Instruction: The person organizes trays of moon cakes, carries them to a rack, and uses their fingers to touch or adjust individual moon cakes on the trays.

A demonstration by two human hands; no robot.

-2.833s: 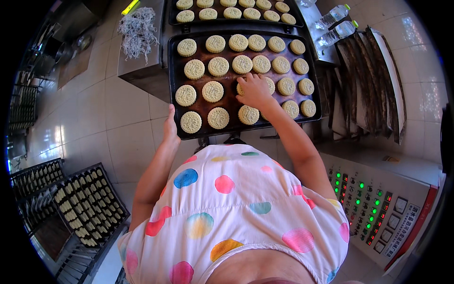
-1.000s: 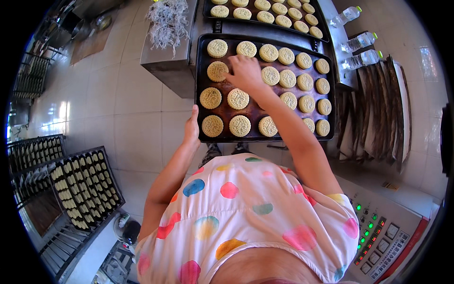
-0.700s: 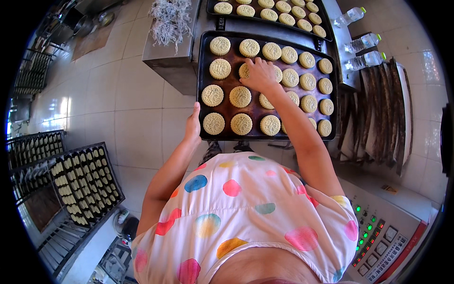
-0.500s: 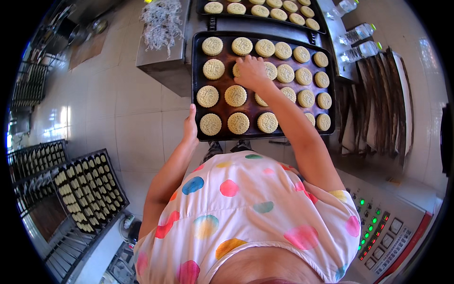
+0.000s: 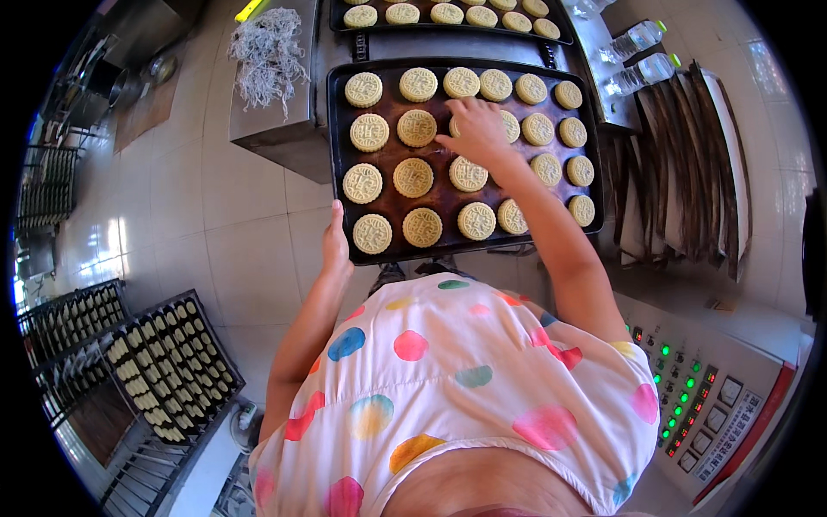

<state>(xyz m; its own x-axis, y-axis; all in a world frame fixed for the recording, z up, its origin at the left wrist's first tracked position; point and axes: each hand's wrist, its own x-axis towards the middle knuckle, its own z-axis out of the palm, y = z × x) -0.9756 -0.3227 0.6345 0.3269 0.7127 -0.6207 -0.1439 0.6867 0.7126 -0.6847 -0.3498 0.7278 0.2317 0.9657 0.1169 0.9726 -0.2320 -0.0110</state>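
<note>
A black baking tray point(image 5: 389, 159) carries rows of round, pale, stamped mooncakes with scalloped edges. At its near left side my left hand point(image 5: 337, 241) grips the rim, thumb pointing up along the outside. My right hand point(image 5: 482, 129) reaches over the tray from the right, thumb and fingers around a mooncake point(image 5: 454, 126) in the second row from the far side. Most of that mooncake is covered by the hand. Just left of my thumb lies another mooncake point(image 5: 417, 128), untouched. My right forearm hides part of the nearer rows on the right.
Beyond is a second tray of mooncakes point(image 5: 447, 14) on a metal surface. A heap of whitish shreds point(image 5: 269, 56) lies on a metal counter at far left. Clear bottles point(image 5: 639, 76) and upright brown-edged sheets point(image 5: 685, 164) are at right, a control panel point(image 5: 689, 379) near right, racked trays point(image 5: 177, 366) lower left.
My right hand has moved right, from the second mooncake in its row to the third, uncovering the second. My left hand stays on the tray rim. The whole view has shifted slightly.
</note>
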